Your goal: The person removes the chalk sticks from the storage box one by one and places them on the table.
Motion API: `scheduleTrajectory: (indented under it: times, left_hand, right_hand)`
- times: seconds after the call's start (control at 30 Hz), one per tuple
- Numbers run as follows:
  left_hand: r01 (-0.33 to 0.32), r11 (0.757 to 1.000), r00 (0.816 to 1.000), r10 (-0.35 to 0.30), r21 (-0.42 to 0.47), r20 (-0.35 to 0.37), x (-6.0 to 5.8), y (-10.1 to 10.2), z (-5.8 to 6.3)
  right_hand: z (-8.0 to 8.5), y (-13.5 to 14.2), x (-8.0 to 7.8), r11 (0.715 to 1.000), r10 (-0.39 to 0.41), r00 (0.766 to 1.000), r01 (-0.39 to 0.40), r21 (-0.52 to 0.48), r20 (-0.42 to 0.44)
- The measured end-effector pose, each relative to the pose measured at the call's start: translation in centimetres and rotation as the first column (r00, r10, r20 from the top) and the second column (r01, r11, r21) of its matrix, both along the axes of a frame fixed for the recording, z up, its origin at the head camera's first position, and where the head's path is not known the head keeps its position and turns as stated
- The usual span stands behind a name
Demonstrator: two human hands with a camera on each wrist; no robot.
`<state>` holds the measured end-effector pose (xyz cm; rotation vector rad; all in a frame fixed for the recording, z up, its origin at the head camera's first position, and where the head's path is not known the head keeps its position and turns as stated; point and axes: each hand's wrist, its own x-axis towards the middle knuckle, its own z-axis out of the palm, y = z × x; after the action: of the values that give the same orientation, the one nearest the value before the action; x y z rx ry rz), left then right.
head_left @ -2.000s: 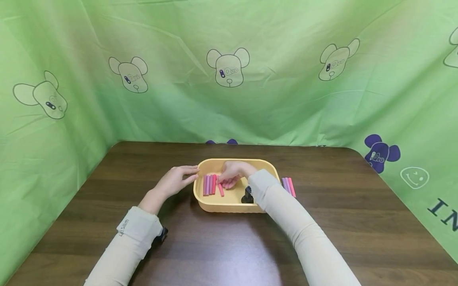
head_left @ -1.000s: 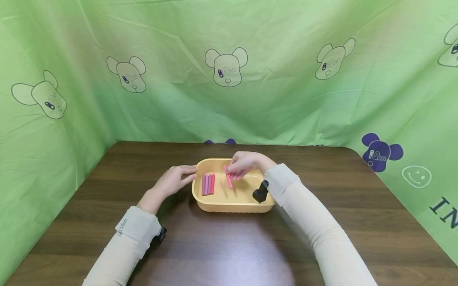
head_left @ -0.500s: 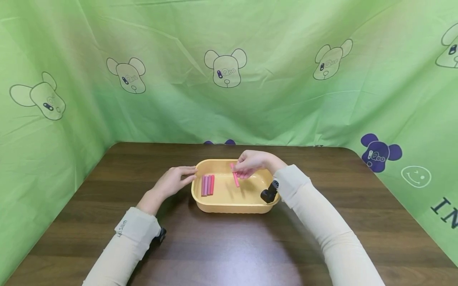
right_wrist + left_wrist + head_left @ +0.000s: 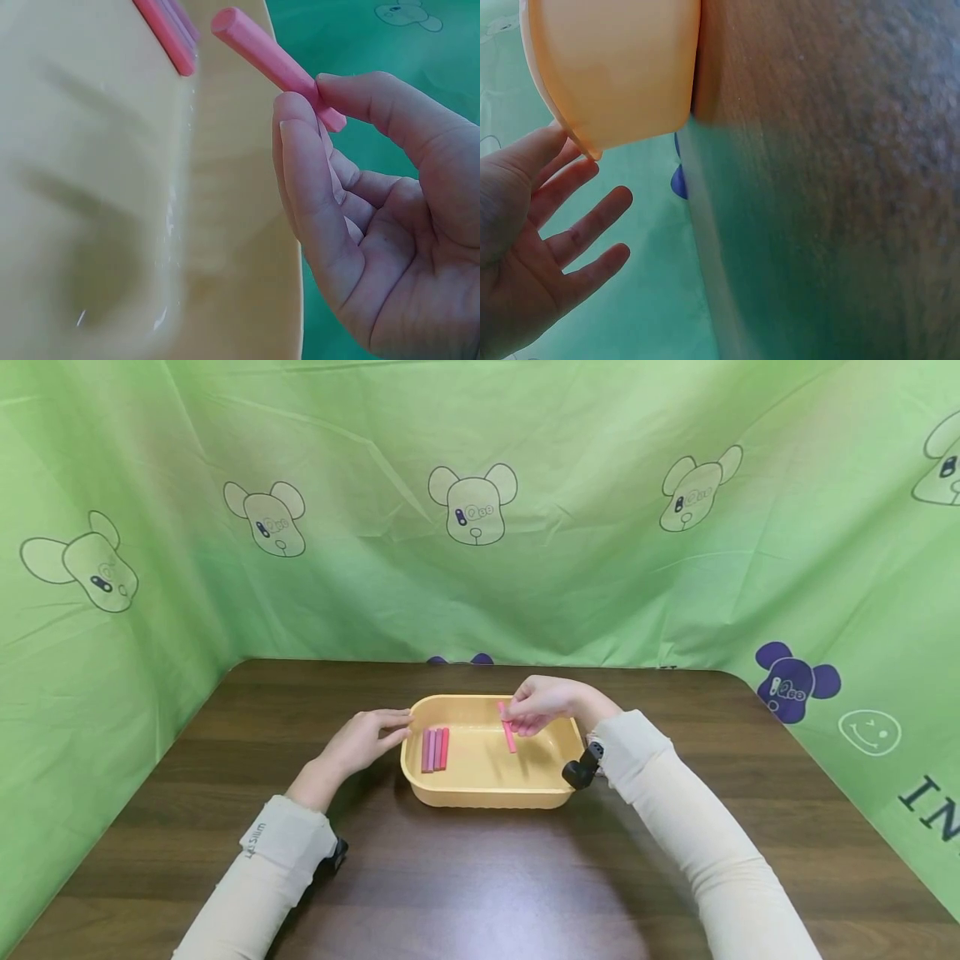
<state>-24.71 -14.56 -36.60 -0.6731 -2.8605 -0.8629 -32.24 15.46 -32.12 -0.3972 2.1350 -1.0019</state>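
A yellow plastic tub sits on the table. Near its left end lies a row of several purple, pink and red chalk sticks, side by side. My right hand is over the tub's right half and pinches a pink chalk stick between thumb and fingers, near one end. The stick is tilted and raised off the tub's floor. My left hand touches the tub's left rim with relaxed fingers; in the left wrist view the fingers are spread beside the tub wall.
The brown wooden table surrounds the tub, and a green printed cloth hangs behind it. A black wrist camera on the right wrist is over the tub's right front rim. The right wrist hides the table just beyond the tub's right end.
My right hand has lifted the pink chalk stick from beside the row and carried it to the right above the tub. My left hand has stayed at the rim.
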Motion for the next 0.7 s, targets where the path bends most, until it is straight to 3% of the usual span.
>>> scheduleTrajectory:
  times: [0.7]
  left_hand:
    - [0.01, 1.0, 1.0, -0.01, -0.001, 0.003, -0.1, -0.1, 0.0]
  right_hand:
    - [0.3, 3.7, 0.9, 1.0, -0.012, 0.999, 0.013, 0.008, -0.044]
